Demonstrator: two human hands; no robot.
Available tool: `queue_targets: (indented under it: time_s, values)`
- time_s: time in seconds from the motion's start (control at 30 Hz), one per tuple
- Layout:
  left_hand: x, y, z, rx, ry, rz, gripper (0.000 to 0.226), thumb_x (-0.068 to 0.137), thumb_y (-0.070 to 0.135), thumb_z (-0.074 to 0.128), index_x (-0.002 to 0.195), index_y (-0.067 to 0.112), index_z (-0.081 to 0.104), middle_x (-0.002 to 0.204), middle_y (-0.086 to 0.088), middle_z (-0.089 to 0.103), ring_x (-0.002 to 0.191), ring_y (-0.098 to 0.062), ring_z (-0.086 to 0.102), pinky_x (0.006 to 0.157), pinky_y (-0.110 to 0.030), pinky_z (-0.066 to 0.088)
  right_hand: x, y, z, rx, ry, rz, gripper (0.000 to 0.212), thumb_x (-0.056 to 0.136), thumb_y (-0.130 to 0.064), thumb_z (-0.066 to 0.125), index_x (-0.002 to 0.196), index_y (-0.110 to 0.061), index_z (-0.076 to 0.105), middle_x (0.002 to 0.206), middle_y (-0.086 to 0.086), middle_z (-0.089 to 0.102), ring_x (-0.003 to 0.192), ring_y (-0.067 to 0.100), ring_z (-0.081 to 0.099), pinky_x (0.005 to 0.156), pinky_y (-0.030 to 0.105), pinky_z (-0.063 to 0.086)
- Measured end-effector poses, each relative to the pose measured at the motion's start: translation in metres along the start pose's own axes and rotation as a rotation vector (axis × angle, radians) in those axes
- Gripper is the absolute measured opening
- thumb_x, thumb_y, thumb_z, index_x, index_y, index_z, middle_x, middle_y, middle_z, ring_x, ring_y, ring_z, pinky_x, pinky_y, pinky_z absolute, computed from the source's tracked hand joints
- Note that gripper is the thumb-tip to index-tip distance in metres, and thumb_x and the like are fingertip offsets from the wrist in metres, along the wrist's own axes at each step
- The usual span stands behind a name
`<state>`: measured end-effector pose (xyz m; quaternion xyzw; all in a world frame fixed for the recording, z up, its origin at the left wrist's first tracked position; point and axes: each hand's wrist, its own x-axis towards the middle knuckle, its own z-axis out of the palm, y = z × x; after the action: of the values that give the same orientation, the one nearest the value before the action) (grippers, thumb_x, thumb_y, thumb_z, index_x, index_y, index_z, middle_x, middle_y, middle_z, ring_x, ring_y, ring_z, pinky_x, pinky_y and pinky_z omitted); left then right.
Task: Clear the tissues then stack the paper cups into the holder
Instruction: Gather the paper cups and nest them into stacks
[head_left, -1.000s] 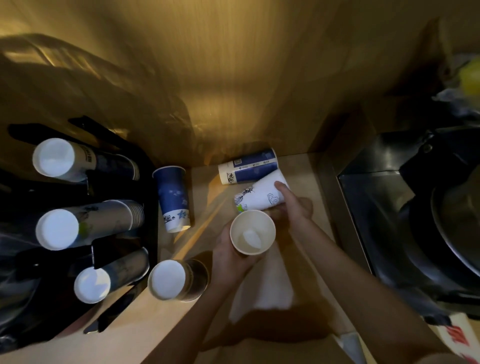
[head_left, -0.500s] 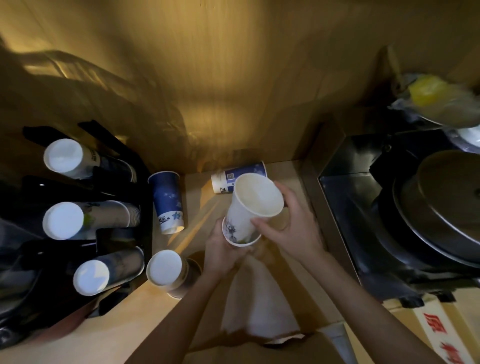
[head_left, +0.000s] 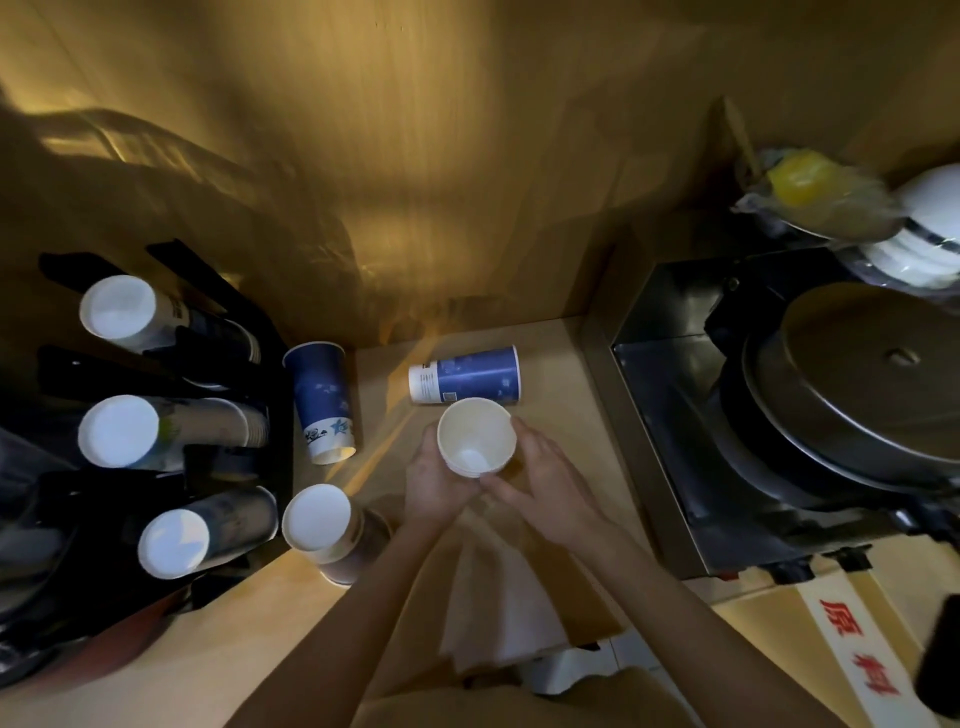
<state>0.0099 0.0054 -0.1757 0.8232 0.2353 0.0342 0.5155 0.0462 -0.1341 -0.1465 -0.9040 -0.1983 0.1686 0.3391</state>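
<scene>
Both hands hold white paper cups (head_left: 475, 439), mouth up, nested together above the counter. My left hand (head_left: 434, 480) grips them from the left and below; my right hand (head_left: 540, 480) wraps them from the right. A blue cup (head_left: 467, 375) lies on its side just behind. Another blue cup (head_left: 323, 402) lies beside the black cup holder (head_left: 249, 374), which carries three rows of stacked cups (head_left: 119, 434). One upside-down cup stack (head_left: 322, 525) stands on the counter near the holder. A white tissue (head_left: 498, 603) lies under my forearms.
A steel appliance (head_left: 675, 415) with a round metal lid (head_left: 872, 379) fills the right side. White bowls (head_left: 924, 234) and a bagged yellow object (head_left: 800, 182) sit behind it. A wooden wall (head_left: 415, 156) closes the back. A cardboard box (head_left: 857, 634) lies at the lower right.
My right hand picked the patterned white cup off the counter, brought it over the cup in my left hand and pushed it down. Both hands now hold the nested cups upright.
</scene>
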Motion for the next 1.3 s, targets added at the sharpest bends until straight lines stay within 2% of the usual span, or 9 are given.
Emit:
queue_targets:
  time_s: [0.17,0.4,0.53,0.7,0.83,1.03,1.17,1.23,1.3]
  values:
    - [0.0,0.025,0.025,-0.078,-0.117,0.069,0.086,0.056,0.023,0.086,0.128,0.017,0.039,0.113,0.008,0.051,0.102,-0.009,0.049,0.077,-0.015,0.039,-0.005,0.012,-0.025,0.35,0.161,0.157,0.041,0.092,-0.023,0.049,0.132,-0.017,0.044,0.131,0.006,0.056,0.118,0.021,0.053,0.102,0.033,0.042]
    - [0.006,0.058,0.073,-0.01,-0.262,0.174,0.089,0.048,0.027,0.087,0.124,0.024,0.041,0.125,0.001,0.055,0.112,-0.017,0.053,0.094,-0.038,0.049,-0.023,0.049,-0.061,0.266,0.332,0.218,0.035,0.093,-0.008,0.043,0.127,-0.012,0.049,0.129,0.009,0.058,0.113,0.013,0.051,0.095,0.022,0.036]
    - [0.006,0.062,0.09,0.033,-0.287,0.2,0.095,0.05,0.026,0.087,0.131,0.023,0.036,0.132,-0.001,0.051,0.119,-0.02,0.049,0.097,-0.042,0.047,-0.029,0.062,-0.069,0.199,0.327,0.246,0.037,0.093,-0.008,0.042,0.13,-0.011,0.047,0.133,0.009,0.055,0.123,0.021,0.05,0.098,0.022,0.034]
    - [0.006,0.063,0.096,0.028,-0.292,0.15,0.094,0.056,0.022,0.085,0.134,0.022,0.033,0.133,0.0,0.05,0.116,-0.013,0.046,0.091,-0.026,0.041,-0.028,0.065,-0.076,0.204,0.29,0.288,0.038,0.093,-0.009,0.044,0.13,-0.011,0.045,0.132,0.012,0.057,0.122,0.028,0.052,0.1,0.03,0.037]
    - [0.006,0.066,0.089,0.099,-0.317,0.126,0.103,0.057,0.03,0.084,0.141,0.018,0.025,0.141,-0.004,0.043,0.127,-0.024,0.042,0.103,-0.039,0.041,-0.018,0.059,-0.084,0.117,0.258,0.298,0.037,0.091,-0.014,0.047,0.128,-0.009,0.046,0.128,0.014,0.056,0.118,0.03,0.052,0.099,0.039,0.042]
    - [0.014,0.087,0.047,0.174,-0.413,0.079,0.059,0.075,0.021,0.071,0.126,0.008,0.045,0.116,-0.011,0.064,0.108,-0.026,0.06,0.086,-0.028,0.046,-0.002,0.023,-0.091,-0.17,0.334,0.06,0.031,0.091,-0.017,0.047,0.119,-0.007,0.052,0.119,0.012,0.054,0.111,0.024,0.05,0.092,0.038,0.046]
    - [0.028,0.096,-0.001,0.291,-0.354,0.024,0.035,0.083,0.024,0.062,0.114,0.009,0.057,0.109,-0.009,0.067,0.103,-0.023,0.061,0.088,-0.03,0.046,0.01,-0.018,-0.075,0.119,0.281,0.034,0.013,0.09,-0.015,0.051,0.091,-0.008,0.061,0.078,0.002,0.063,0.07,0.012,0.059,0.066,0.026,0.047]
    - [0.035,0.095,-0.026,0.312,-0.299,0.0,0.028,0.083,0.024,0.061,0.107,0.009,0.063,0.105,-0.009,0.068,0.099,-0.021,0.061,0.084,-0.028,0.044,0.014,-0.032,-0.053,0.541,0.119,0.213,0.016,0.091,-0.013,0.049,0.082,-0.004,0.059,0.051,-0.002,0.06,0.045,0.006,0.055,0.048,0.024,0.046]
    - [0.041,0.091,-0.052,0.3,-0.248,-0.053,0.025,0.084,0.024,0.061,0.102,0.007,0.065,0.101,-0.009,0.067,0.092,-0.02,0.059,0.078,-0.028,0.044,0.014,-0.041,-0.023,0.935,-0.172,0.515,0.023,0.093,-0.02,0.048,0.081,-0.002,0.057,0.05,0.002,0.062,0.038,0.007,0.057,0.042,0.021,0.049]
